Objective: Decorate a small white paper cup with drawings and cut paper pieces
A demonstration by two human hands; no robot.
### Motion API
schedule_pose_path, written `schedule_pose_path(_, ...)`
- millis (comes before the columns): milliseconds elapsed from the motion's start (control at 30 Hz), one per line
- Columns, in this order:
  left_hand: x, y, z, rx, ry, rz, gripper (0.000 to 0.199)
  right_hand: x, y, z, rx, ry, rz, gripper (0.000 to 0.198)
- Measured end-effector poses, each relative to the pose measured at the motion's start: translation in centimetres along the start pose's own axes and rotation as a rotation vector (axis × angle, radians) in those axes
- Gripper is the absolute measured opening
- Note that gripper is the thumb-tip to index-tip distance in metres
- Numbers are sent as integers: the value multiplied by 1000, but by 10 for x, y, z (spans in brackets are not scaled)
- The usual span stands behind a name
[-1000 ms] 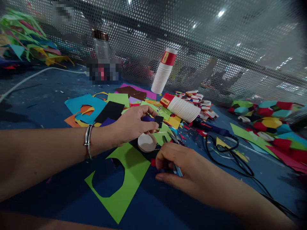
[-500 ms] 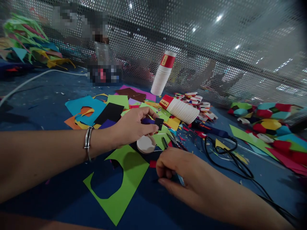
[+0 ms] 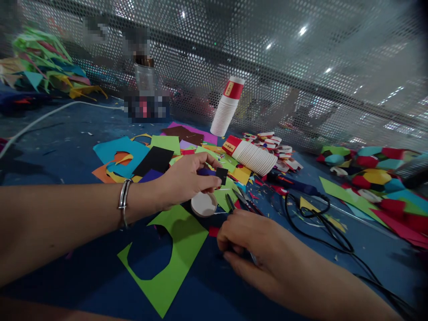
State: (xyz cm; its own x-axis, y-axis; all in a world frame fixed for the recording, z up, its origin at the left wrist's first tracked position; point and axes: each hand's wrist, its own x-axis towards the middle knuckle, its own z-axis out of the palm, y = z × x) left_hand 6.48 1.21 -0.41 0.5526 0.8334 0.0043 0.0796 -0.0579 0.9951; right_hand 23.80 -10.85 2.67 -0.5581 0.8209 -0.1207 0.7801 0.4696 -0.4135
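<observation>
My left hand pinches a small black paper square between thumb and forefinger. Just below it stands a small white round piece, open at the top like a cut-down paper cup. My right hand is curled closed, low and to the right; a slim tool with a dark pointed tip sticks out beyond its knuckles, its grip mostly hidden by the fingers. Green paper with a large cut-out lies under and in front of my left wrist.
A leaning stack of paper cups and a tipped stack lie beyond my hands. Coloured paper, including a black sheet, is scattered around. A black cable curls at right near paper models. Perforated metal borders the back.
Both hands keep nearly the same poses and holds. The view has shifted slightly, so the scene sits a little lower. The light-blue part by my right palm shows less.
</observation>
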Motion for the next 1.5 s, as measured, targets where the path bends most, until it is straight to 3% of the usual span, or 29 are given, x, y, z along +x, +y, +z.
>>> schedule_pose_path(167,1,-2,-1,2,-30,-1,27,-3,6,-4,68,82,-31,14)
schedule_pose_path(367,0,3,-2,-36,5,-4,26,-7,22,-10,283,211,74,13)
schedule_pose_path(633,-2,6,0,-87,4,-30,26,-3,33,-7,860,315,151,7)
schedule_pose_path(867,-6,7,-1,-55,-27,-22,28,-2,36,-7,846,413,174,10)
schedule_pose_path(1033,-8,8,1,-11,-96,-19,27,4,31,-9,686,448,178,10)
schedule_pose_path(1200,-8,9,0,215,-153,54,26,5,28,-9,536,436,170,9)
schedule_pose_path(1333,-9,10,-3,368,-186,154,23,3,31,-6,556,370,165,11)
schedule_pose_path(1500,-12,14,-2,410,-316,144,21,1,35,-4,596,314,159,14)
